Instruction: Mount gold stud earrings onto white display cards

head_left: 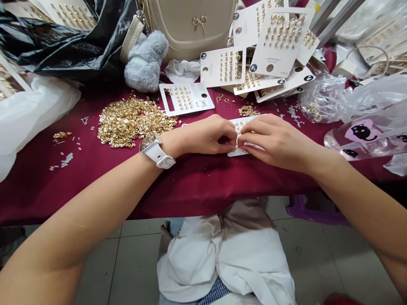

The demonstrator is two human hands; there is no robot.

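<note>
A white earring card (234, 153) with small gold pieces on it is partly hidden between my hands at the table's front. My left hand (212, 136), wearing a white-strapped watch (155, 150) on its wrist, is closed in a pinch at the card's left side. From the right, my right hand (270, 137) reaches over the card, its fingers bent and thumb pressed in close to the left fingertips. Whatever the fingertips pinch is too small to make out. Just behind the hands is a little heap of gold pieces (248, 111).
A big pile of gold earring backs (127, 120) lies left on the dark red cloth (190, 182). Behind are a filled earring card (186, 98), a grey plush toy (144, 61), a beige bag (190, 34) and stacked earring cards (280, 42). Clear plastic bags (337, 97) crowd the right.
</note>
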